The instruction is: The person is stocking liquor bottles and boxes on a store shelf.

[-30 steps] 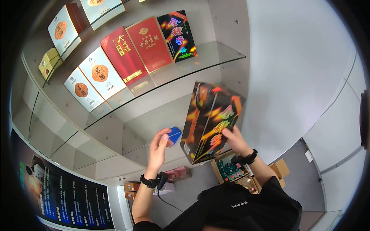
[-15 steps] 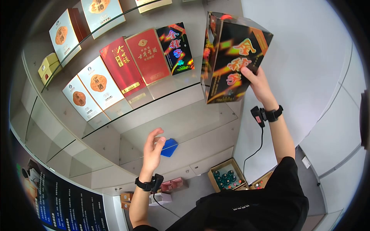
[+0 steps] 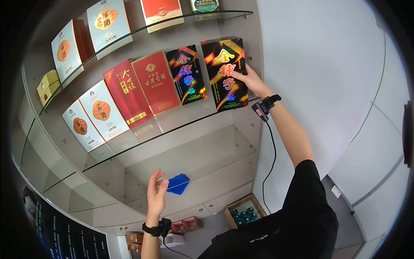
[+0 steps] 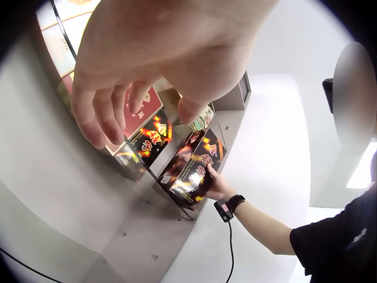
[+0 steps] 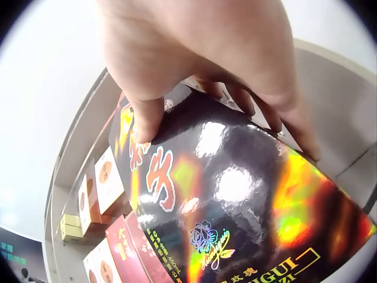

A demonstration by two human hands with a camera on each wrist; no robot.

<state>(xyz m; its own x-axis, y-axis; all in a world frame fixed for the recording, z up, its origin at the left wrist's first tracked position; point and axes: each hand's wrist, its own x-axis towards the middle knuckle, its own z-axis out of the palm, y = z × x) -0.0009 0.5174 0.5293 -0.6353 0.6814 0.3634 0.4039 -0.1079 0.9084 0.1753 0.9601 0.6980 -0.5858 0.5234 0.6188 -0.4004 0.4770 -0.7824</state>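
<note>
right hand (image 3: 250,82) grips black box (image 3: 225,73) upright on glass shelf (image 3: 189,121) | left hand (image 3: 156,192) fingers slack, holding nothing, well below, beside blue cloth (image 3: 177,183)

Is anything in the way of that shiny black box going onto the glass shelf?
Nothing visible. The right hand holds the black box at the glass shelf's free right end, beside the matching box.

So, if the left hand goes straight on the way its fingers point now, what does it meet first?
Probably the blue cloth first: the left hand is open, fingers pointing up toward the shelves, with the cloth just beside its fingertips. Beyond it comes the glass shelf. Depth is unclear, so the hand might pass beside the cloth.
</note>
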